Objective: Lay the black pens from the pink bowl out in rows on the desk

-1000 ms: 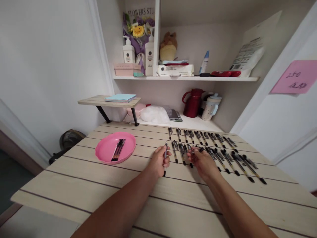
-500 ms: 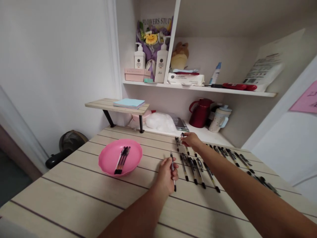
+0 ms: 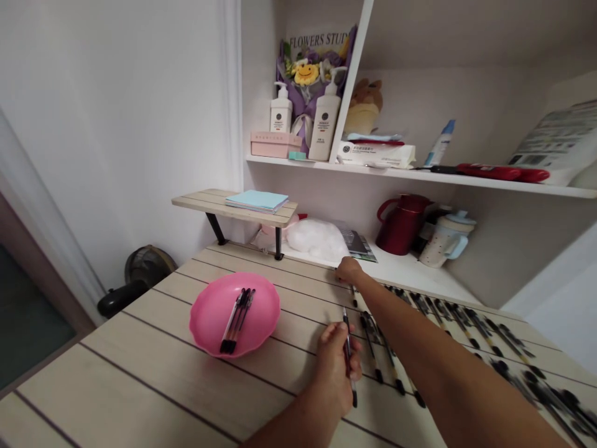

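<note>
My left hand (image 3: 336, 367) is closed round a black pen (image 3: 348, 348), held upright over the wooden table (image 3: 153, 367). My right hand (image 3: 349, 270) reaches to the far left end of the back row of pens (image 3: 448, 314), fingers curled on the table over a pen cap there; what it holds is hidden. A nearer row of pens (image 3: 380, 354) lies under my right forearm. A pink bowl (image 3: 212, 311) to the left holds three black pens (image 3: 237, 311).
Behind the table are a small wooden riser (image 3: 236, 210) with blue notebooks, a white bag (image 3: 317, 239), a red jug (image 3: 401, 224) and a white cup (image 3: 445, 239). A shelf (image 3: 410, 175) above carries bottles, a box and a plush toy. A fan (image 3: 144, 264) stands at the left.
My right hand moved from the near row out to the far left end of the back row. The left hand kept its pen, and the view swung left.
</note>
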`<state>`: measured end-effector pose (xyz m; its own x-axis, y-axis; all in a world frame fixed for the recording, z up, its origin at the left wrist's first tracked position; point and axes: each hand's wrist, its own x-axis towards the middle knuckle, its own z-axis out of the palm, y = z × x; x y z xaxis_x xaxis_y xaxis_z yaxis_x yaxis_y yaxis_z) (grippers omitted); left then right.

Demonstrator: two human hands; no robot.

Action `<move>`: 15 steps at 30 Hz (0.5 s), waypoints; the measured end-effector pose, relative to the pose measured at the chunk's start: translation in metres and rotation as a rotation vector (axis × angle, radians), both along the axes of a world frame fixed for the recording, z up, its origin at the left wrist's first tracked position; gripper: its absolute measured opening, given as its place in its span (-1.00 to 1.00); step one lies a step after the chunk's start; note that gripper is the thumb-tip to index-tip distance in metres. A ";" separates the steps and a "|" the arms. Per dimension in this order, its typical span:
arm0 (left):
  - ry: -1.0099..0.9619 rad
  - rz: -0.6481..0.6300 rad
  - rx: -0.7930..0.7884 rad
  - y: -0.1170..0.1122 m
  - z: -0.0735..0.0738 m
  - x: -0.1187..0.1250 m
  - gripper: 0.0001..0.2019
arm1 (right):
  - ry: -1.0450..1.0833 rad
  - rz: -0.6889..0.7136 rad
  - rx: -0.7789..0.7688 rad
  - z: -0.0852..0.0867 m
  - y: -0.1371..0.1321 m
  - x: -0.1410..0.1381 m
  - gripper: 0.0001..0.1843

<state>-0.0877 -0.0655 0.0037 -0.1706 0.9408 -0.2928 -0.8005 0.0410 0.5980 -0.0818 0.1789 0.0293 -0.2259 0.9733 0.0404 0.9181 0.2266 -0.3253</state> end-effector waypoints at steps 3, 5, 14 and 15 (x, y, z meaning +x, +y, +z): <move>-0.007 0.000 -0.006 0.000 0.000 0.000 -0.67 | -0.079 0.026 -0.035 -0.004 0.002 -0.005 -0.90; -0.012 -0.003 -0.011 0.000 0.000 0.001 -0.66 | -0.117 0.033 -0.024 -0.005 0.000 -0.006 -0.81; -0.014 -0.006 -0.010 -0.001 0.001 0.001 -0.68 | -0.167 0.025 0.020 -0.003 -0.003 0.001 -0.73; -0.011 -0.004 -0.009 -0.001 0.001 0.001 -0.69 | -0.161 0.025 0.024 -0.002 -0.003 0.002 -0.75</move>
<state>-0.0862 -0.0669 0.0045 -0.1636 0.9388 -0.3032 -0.8067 0.0495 0.5888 -0.0796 0.1757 0.0269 -0.2552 0.9666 0.0246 0.9520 0.2556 -0.1682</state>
